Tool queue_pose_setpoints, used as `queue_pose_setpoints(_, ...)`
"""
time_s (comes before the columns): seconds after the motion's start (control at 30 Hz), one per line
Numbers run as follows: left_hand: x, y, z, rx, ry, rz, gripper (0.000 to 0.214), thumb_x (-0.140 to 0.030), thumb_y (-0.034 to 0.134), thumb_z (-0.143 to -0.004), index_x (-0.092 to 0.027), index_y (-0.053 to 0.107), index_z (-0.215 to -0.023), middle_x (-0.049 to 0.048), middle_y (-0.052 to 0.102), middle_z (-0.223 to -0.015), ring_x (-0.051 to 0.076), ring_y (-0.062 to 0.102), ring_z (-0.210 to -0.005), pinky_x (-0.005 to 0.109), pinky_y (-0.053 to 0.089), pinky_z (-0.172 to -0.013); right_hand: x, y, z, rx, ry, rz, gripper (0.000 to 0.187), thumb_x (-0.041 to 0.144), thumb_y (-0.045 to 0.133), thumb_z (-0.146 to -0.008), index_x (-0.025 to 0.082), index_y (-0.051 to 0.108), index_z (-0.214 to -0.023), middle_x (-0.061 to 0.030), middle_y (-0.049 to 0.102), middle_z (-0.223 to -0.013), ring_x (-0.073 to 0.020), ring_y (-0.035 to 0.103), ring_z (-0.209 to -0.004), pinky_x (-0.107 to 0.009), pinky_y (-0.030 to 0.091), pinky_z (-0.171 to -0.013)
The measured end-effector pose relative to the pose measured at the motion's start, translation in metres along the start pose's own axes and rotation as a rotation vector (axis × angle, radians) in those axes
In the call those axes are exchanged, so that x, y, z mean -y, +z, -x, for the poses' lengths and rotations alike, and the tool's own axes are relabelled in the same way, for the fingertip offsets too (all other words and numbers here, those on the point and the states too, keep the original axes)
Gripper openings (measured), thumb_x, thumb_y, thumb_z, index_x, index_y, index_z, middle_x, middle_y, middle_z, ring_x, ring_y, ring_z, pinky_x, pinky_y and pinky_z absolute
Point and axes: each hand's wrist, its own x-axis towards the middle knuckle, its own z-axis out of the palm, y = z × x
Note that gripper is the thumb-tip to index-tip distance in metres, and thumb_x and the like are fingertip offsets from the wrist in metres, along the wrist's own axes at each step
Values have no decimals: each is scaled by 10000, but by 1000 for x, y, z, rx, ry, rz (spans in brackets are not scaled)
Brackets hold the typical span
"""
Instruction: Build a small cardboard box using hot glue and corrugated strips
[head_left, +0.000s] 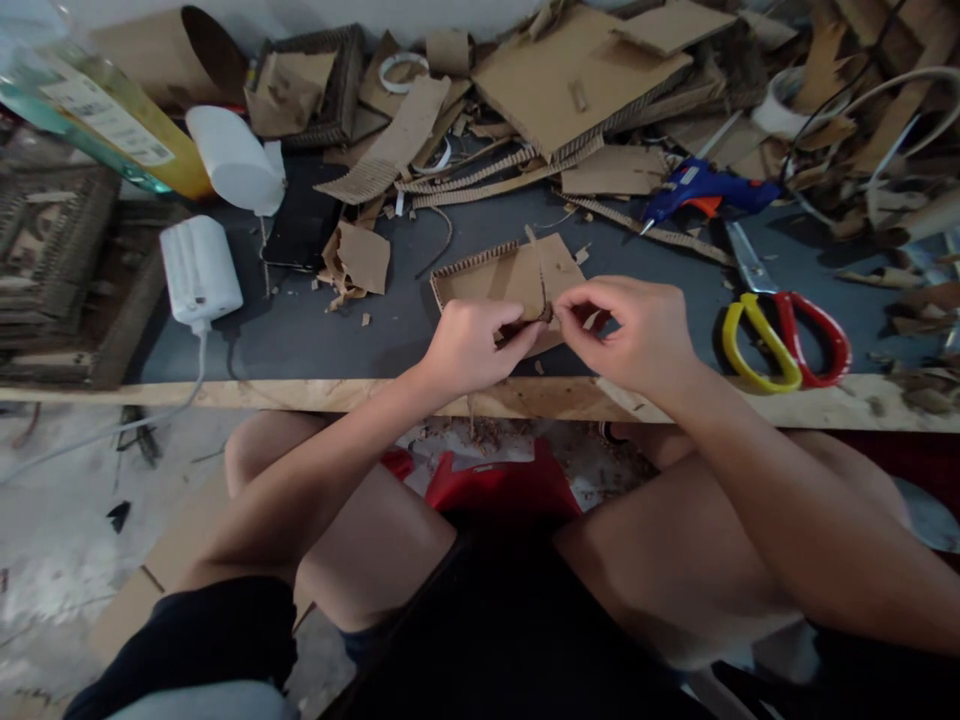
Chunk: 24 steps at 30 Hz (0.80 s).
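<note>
This looks like a craft workshop, its dark-topped bench (337, 335) heaped with cut cardboard (562, 75) at twelve o'clock. A glue gun (705, 188) lies at two o'clock, scissors (778, 300) at three, and scraps (487, 432) litter the floor (67, 540) at six o'clock.

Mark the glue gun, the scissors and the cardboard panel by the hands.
Glue gun (691, 188): head view, on its blue body.
Scissors (785, 314): head view, on the red handle.
Cardboard panel (489, 282): head view, on its flat face.

L hand (480, 342) pinching, R hand (637, 325) ditto
</note>
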Motion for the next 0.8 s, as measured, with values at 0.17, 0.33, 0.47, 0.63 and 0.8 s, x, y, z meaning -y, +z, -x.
queue_pose_setpoints(0.17, -2, -5, -2, -3, -74, 17, 451, -332, 758, -944, -219, 526, -574, -5, 627, -561, 139, 530, -552, 301, 364, -550, 2, 0, -5, -62, 33, -50, 133, 245, 621, -948, 262, 744, -900, -33, 764, -837, -182, 674, -673, -325, 569, -662)
queue_pose_setpoints(0.33, -1, -9, -3, -28, -102, 90, 476, -335, 766, -936, -225, 489, -566, -2, 640, -560, 147, 601, -566, 293, 392, -529, 3, -1, -8, -239, 68, -195, 127, 248, 650, -997, 244, 730, -899, -21, 752, -805, -163, 661, -624, -302, 533, -605)
queue_pose_setpoints(0.47, 1, -6, -4, -45, -157, 223, 392, -348, 766, -959, -223, 569, -644, 32, 764, -696, 183, 757, -693, 267, 512, -571, -11, -5, -8, -217, 174, -81, 173, 336, 679, -1045, 247, 771, -928, -25, 760, -787, -187, 695, -654, -330, 524, -627)
queue_pose_setpoints(0.63, 6, 4, -8, -35, -278, 505, 225, -352, 744, -1043, -210, 666, -886, 19, 797, -808, 142, 785, -724, 231, 622, -676, -26, 6, -3, 153, -4, 209, 127, 324, 755, -1013, 230, 830, -1055, -99, 835, -1057, -315, 785, -1049, -415, 621, -826)
queue_pose_setpoints(0.8, 8, 3, -10, 13, -299, 618, 252, -172, 651, -1034, -226, 559, -805, -39, 684, -696, 78, 627, -533, 194, 506, -539, -4, 19, 0, 403, 40, 261, 597, 403, 702, -1073, 125, 645, -1598, -189, 613, -1635, -377, 672, -1419, -501, 622, -1094)
